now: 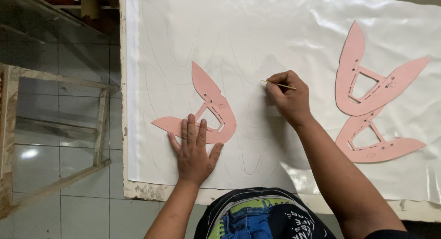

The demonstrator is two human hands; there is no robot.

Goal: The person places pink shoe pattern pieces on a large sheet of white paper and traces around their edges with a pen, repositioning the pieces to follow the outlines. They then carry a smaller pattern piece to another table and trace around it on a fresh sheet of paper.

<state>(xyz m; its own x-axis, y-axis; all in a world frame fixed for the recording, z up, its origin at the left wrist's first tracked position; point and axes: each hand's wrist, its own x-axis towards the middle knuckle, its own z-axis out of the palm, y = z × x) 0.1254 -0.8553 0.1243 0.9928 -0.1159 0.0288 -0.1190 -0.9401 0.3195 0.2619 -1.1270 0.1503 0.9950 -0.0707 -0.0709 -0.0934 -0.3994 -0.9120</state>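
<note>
Head view, single frame.

Left hand (194, 149): lower centre, flat, palm down, fingers spread apart, pressing the lower edge of a pink template (212, 111).

Pink template: centre of frame, curved two-pointed shape with a triangular cut-out and small slots; one point aims toward the upper frame, the other toward the left. It lies on the white sheet (285, 32).

Right hand (288, 97): centre right, fingers pinched together on a thin stick (279, 85), whose tip meets the sheet just right of the template, apart from it.

White sheet: glossy, covers most of the frame; faint traced outlines show around and below the template. Its left edge runs straight down the upper-left to lower-left; its bottom edge lies along the worn table rim (151, 191).

Two more templates (373, 89): right side, same pink shape, overlapping each other, well apart from both hands. Small handwritten marks on them, too small to tell.

Open room: bare sheet across the top centre and between the right hand and the spare templates.

Wooden frame (98, 128): left, over tiled floor (59, 207).
</note>
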